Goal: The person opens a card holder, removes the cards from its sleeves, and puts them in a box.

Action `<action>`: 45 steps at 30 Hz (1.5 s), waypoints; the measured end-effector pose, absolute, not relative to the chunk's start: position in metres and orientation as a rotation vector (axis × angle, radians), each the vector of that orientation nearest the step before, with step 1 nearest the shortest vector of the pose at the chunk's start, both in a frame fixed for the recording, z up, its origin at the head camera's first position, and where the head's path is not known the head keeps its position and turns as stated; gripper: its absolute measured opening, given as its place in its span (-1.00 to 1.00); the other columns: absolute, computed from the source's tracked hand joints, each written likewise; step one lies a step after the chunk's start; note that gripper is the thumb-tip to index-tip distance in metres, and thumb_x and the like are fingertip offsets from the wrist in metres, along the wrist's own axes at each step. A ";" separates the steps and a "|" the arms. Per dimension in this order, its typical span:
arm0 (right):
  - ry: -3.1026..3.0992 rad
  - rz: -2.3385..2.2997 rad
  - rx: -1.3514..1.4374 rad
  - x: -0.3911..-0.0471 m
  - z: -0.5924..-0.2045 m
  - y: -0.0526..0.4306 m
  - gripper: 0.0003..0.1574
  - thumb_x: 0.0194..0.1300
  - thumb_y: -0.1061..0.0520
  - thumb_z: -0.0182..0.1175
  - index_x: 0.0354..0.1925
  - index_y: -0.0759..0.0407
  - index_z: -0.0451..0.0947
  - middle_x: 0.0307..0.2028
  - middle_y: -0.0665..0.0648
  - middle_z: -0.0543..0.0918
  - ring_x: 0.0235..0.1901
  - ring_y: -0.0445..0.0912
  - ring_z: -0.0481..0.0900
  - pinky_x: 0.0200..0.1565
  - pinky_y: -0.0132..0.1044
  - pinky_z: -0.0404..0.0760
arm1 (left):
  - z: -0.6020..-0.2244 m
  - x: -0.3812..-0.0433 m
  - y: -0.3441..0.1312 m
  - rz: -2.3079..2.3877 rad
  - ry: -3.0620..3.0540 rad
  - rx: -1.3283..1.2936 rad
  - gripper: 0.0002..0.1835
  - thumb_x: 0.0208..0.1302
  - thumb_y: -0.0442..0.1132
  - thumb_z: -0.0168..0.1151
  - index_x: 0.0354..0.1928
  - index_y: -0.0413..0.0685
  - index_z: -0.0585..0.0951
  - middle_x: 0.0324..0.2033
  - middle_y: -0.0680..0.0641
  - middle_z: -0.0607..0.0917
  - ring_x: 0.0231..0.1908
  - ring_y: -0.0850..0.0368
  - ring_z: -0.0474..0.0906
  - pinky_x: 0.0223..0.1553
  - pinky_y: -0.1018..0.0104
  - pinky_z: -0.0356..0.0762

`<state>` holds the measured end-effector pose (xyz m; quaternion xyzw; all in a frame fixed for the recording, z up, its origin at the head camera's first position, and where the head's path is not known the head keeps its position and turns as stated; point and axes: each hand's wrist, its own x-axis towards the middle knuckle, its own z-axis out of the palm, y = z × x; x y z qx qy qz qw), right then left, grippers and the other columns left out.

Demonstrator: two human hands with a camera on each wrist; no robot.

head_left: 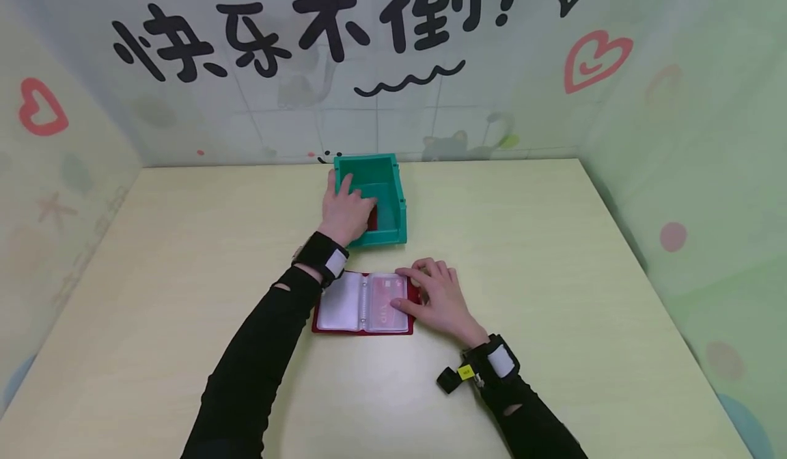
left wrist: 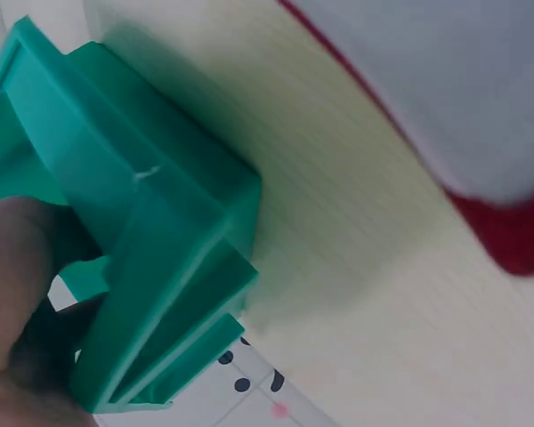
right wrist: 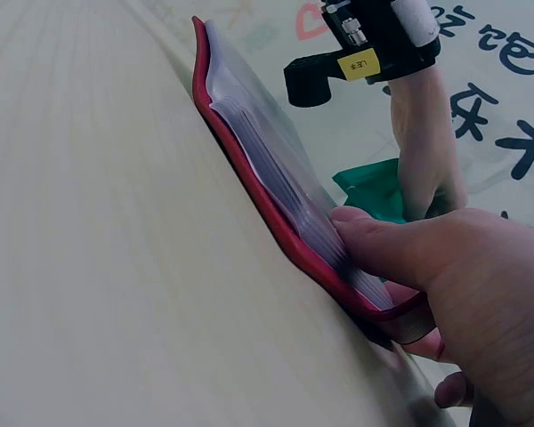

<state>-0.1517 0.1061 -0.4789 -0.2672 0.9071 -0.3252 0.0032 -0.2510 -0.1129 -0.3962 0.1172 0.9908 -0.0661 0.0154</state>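
An open red card holder [head_left: 363,334] with clear plastic sleeves and a ring spine lies on the table. A pink card [head_left: 386,298] shows in its right-hand sleeve. My right hand [head_left: 443,302] pinches the right edge, thumb on the sleeves and fingers under the red cover [right wrist: 289,245]. Beyond the holder stands a green plastic bin [head_left: 387,192]. Over its left wall is my left hand [head_left: 346,213], fingers spread and thumb reaching inside. A small red piece [head_left: 372,218] shows in the bin beside this hand, partly hidden by it.
The pale table [head_left: 522,254] meets a printed back wall [head_left: 381,124] just behind the bin. Printed panels close off both sides. A small black camera [head_left: 449,380] sticks out from the right wrist strap.
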 end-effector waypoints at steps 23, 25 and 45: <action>2.883 -1.009 -0.719 -0.156 -0.472 0.096 -0.35 0.18 -0.22 0.40 0.17 0.01 0.60 0.04 0.18 0.53 0.10 0.09 0.36 0.09 -0.01 0.30 | -0.417 -0.137 -0.132 1.187 2.612 0.273 -0.58 0.45 -0.15 0.18 0.28 -0.11 0.54 0.14 -0.14 0.67 0.01 -0.04 0.62 0.10 0.03 0.64; 2.885 -1.020 -0.732 -0.155 -0.472 0.096 -0.42 0.25 -0.15 0.37 0.17 0.01 0.61 0.02 0.19 0.53 0.08 0.09 0.37 0.09 0.00 0.30 | -0.421 -0.136 -0.134 1.253 2.602 0.245 -0.59 0.45 -0.16 0.18 0.27 -0.11 0.54 0.14 -0.16 0.68 0.02 -0.06 0.63 0.11 0.02 0.64; 2.906 -1.040 -0.764 -0.155 -0.475 0.100 -0.47 0.26 -0.08 0.36 0.17 0.00 0.63 -0.03 0.16 0.51 0.05 0.06 0.37 0.05 -0.01 0.32 | -0.422 -0.124 -0.134 0.884 2.924 0.257 -0.84 0.23 -0.38 0.36 -0.14 -0.12 0.75 -0.15 -0.10 0.71 -0.08 -0.01 0.51 0.11 0.07 0.53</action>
